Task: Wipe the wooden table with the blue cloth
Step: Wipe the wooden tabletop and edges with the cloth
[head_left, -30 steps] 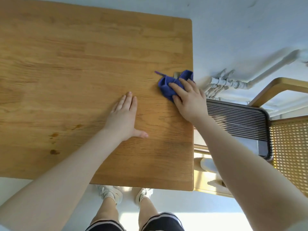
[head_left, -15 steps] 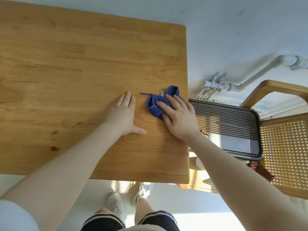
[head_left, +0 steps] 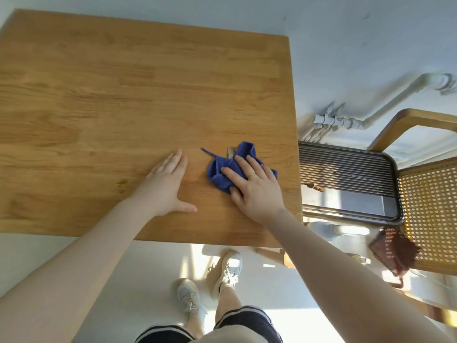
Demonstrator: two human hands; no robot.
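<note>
The blue cloth (head_left: 223, 173) lies bunched on the wooden table (head_left: 123, 95), close to its right edge and nearer the front edge than the back. A thin loose thread or strip of it trails off to the left. The right hand (head_left: 254, 186) lies flat over it, fingers spread and straight, pressing it onto the wood; a ring (head_left: 251, 175) shows on one finger. The part of the cloth under the palm is hidden, and a small grey patch (head_left: 231, 152) peeks out at the cloth's far side, too small to make out.

Just left of the cloth, not touching it, the left hand (head_left: 168, 184) rests palm down on the table, fingers together and straight, thumb out toward the right. It holds nothing.

The tabletop is pale, jointed wood strips with a couple of darker spots (head_left: 122, 183) left of the left hand. Its left part runs out of view.

Past the right edge stands a dark ribbed appliance (head_left: 346, 179) with rounded corners; what it is I cannot say. Beside that is a wooden chair with a cane seat (head_left: 430, 206), cut off at the right. White pipes (head_left: 346, 120) run along the pale wall behind. Below the front edge, the person's legs and light sneakers (head_left: 230, 273) stand on a sunlit pale floor (head_left: 148, 268)
</note>
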